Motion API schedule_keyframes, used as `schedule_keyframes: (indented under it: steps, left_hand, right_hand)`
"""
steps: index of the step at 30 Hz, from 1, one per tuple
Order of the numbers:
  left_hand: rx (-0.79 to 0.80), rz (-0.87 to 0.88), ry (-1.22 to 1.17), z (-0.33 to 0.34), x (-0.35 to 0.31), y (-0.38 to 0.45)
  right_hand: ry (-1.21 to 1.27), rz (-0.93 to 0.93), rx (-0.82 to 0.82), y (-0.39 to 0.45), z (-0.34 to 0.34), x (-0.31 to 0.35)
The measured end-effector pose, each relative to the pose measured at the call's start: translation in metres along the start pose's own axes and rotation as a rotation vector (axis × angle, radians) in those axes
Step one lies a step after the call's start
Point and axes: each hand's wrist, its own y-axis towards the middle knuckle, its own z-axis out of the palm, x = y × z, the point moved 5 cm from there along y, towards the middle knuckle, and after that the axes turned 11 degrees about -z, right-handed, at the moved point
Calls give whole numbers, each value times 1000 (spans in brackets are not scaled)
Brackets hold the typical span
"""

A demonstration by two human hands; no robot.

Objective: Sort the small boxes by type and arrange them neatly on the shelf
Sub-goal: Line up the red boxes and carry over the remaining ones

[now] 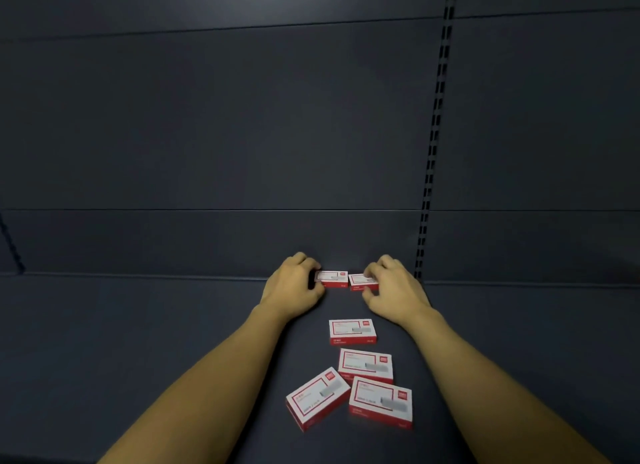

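Two small red-and-white boxes lie side by side at the back of the dark shelf point(138, 325), against the rear wall. My left hand point(294, 287) grips the left box point(332, 279) at its left end. My right hand point(394, 290) pinches the right box point(360, 281) at its right end. Several more boxes of the same look lie loose nearer to me between my forearms: one point(352, 330) in the middle, one point(365, 365) behind two front ones, a tilted one point(317, 398) at front left and one point(381, 403) at front right.
The rear wall is dark panelling with a slotted upright point(433, 152) running down to the shelf just right of my right hand. Another slotted strip point(10, 245) shows at the far left edge.
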Motion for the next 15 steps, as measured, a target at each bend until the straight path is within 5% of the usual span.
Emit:
schedule_keyframes:
  steps: [15]
  left_hand:
    - [101,1,-58,10,8,8]
  right_hand:
    - [28,13,31,0,4,-3]
